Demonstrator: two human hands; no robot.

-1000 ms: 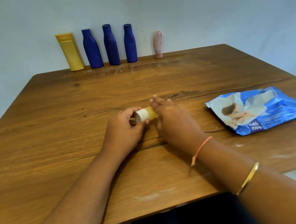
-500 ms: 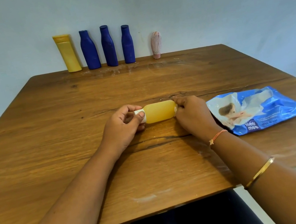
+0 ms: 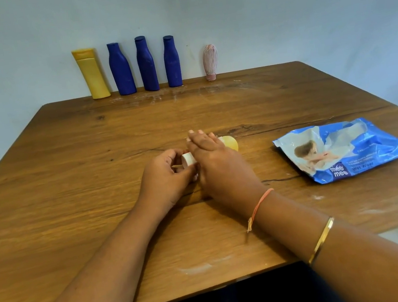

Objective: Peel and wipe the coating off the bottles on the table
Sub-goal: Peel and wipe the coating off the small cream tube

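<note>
A: While working the small yellow bottle [image 3: 230, 143] under the flat right hand [image 3: 215, 160], press evenly and rub along the length, not across.

B: Lying on its side near the middle of the tabletop [image 3: 72, 193], then?

A: Yes, cap toward the left edge. Left hand [image 3: 167, 177] curled round the white cap, pinching it, probably to stop any spin. Right hand laid over the body with straight fingers, gripping nothing.

B: Anything to watch?

A: Likely a slippery surface. Best to turn a little at the cap between strokes, so as to reach every side. Coating left under the palm? Impossible to tell.

B: Room to move?

A: Plenty toward the far edge and the left edge. Wipes pack [image 3: 344, 149] near the right edge, well apart from the right hand. Tall yellow bottle [image 3: 91, 73], three blue bottles [image 3: 147, 65] and a pinkish bottle [image 3: 210, 61] upright in a row along the far edge, well apart from both hands. Near edge not far behind the wrists, so better not to drag the bottle that way.
</note>
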